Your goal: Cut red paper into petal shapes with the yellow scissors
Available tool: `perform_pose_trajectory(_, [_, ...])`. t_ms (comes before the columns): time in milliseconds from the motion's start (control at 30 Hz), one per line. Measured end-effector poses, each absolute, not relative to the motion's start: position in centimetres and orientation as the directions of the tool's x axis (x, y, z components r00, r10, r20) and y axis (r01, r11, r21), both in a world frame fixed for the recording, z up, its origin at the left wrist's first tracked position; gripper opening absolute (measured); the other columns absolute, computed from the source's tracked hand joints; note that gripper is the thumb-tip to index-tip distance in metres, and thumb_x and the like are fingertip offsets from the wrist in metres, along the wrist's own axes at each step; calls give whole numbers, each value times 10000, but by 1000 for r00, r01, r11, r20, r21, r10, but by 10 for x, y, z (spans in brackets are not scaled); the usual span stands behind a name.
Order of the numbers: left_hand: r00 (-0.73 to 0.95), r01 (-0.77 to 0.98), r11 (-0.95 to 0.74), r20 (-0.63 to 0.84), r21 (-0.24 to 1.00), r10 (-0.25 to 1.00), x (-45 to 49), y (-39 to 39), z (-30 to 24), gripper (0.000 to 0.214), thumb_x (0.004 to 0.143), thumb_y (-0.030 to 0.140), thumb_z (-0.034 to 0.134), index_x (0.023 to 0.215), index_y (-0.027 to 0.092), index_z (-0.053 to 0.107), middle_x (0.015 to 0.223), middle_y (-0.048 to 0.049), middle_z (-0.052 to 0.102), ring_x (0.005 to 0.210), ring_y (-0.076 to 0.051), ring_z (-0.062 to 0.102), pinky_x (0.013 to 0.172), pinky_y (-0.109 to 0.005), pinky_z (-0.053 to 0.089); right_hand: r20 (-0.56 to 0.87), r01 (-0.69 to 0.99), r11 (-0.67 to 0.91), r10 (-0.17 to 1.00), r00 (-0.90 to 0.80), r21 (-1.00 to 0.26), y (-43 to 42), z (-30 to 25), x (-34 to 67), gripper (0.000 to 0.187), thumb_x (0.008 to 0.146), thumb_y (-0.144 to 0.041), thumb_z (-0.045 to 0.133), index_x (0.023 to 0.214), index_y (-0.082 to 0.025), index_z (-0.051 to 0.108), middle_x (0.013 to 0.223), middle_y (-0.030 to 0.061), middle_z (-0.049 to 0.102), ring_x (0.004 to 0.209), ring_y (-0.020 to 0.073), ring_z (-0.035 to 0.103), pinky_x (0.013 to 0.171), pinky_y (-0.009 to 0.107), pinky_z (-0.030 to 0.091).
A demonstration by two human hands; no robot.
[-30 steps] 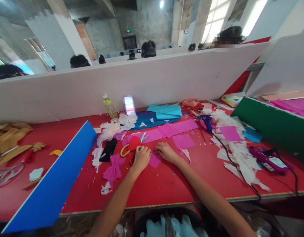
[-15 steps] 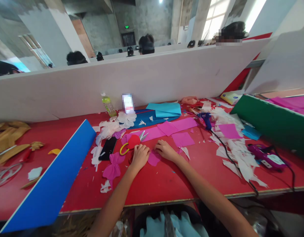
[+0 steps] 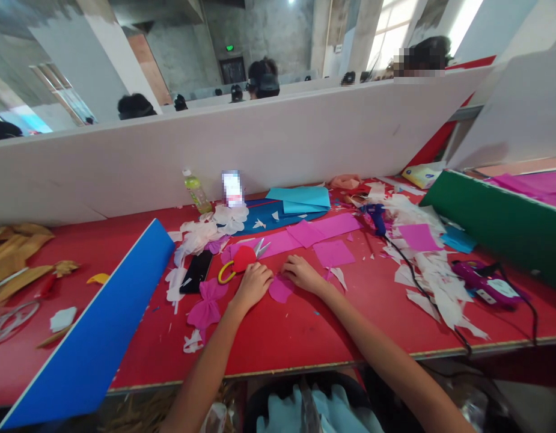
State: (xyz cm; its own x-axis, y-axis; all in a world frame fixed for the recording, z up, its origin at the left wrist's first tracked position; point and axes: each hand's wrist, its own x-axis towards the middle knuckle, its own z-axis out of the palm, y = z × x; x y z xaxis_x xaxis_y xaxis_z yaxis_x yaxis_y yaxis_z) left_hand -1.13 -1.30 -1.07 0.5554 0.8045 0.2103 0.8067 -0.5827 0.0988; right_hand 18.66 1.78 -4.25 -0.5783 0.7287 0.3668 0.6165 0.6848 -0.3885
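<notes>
Head view: in the middle of the frame, a small pink piece of paper (image 3: 281, 291) lies on the red worktop (image 3: 305, 343), between the left hand (image 3: 253, 285) and the right hand (image 3: 302, 273). The right hand's fingers curl down over the upper edge of the piece; the left hand's are bent beside its left edge and seem to touch it. Whether either set is pinching paper or only pressing it, I cannot tell, since the fingertips are hidden. The piece looks thin, very light and limp, probably crepe-like, so it should crease, stretch or tear under a hard pull; it is best taken near its rim, between thumb and forefinger, with another finger holding the middle flat. Just above the left hand lie scissors (image 3: 261, 248), blades parted; at centre left sits a gathered pink bow (image 3: 207, 304), and above the right hand, a flat pink square (image 3: 334, 254).
</notes>
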Motion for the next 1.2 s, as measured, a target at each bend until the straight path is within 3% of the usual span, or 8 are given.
perform_pose_trajectory(400, [546,812,-575,217,102,810,-9,-13,-14,93,848,224,483,811,187,559,830,-19,571,863,-170,459,753,-310,326,387,598,719,695,-606,-354,16,-42,188,93,839,-209,521,836,-178,609,822,44,523,794,150,464,697,262,316])
perform_pose_trajectory(733, [528,827,-555,214,93,822,-8,-13,-14,121,859,231,462,794,187,554,820,-27,566,845,-173,463,752,-320,328,389,668,735,653,-650,-116,12,-45,182,212,896,-231,425,772,-157,581,789,51,522,759,158,425,701,282,283])
perform_pose_trajectory(1200, [552,820,-572,241,17,798,-5,-15,-13,121,853,191,439,810,183,552,808,-40,554,858,-191,452,788,-348,326,422,609,762,637,-645,-220,7,-36,178,163,874,-240,457,877,-173,605,850,62,534,836,174,437,790,307,316])
